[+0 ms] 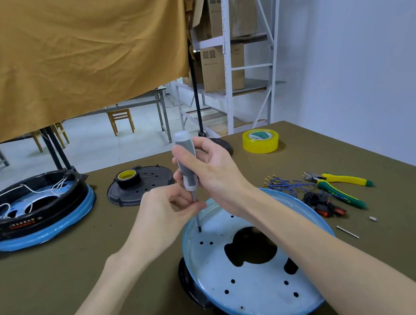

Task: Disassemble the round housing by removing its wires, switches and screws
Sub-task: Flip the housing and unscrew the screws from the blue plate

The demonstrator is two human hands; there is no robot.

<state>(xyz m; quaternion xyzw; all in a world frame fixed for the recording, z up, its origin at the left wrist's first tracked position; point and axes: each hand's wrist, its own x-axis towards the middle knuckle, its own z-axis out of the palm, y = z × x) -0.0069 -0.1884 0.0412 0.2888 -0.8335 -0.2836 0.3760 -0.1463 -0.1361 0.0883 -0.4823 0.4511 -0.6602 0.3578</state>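
Here a grey-handled screwdriver (187, 165) stands upright in a round blue-rimmed housing (257, 269) at the near right of the olive-green table (108, 248).

The right hand (214, 172) is wrapped around the handle; the left hand (166, 214) pinches the thin shaft between fingertips, the tip set into a hole on the housing's pale inner plate. The screwdriver's long axis runs near vertical, tip down. The housing holds no wires; its plate shows a dark irregular cutout and small holes, partly hidden by the right forearm, and its near edge is cut off. At far left, a second black-and-blue round housing (35, 207) contains white wires (35, 190). To the right lie loose blue wires (283, 183), black switches with red rockers (322, 203) and yellow-green pliers (341, 184), with some detail hard to make out.
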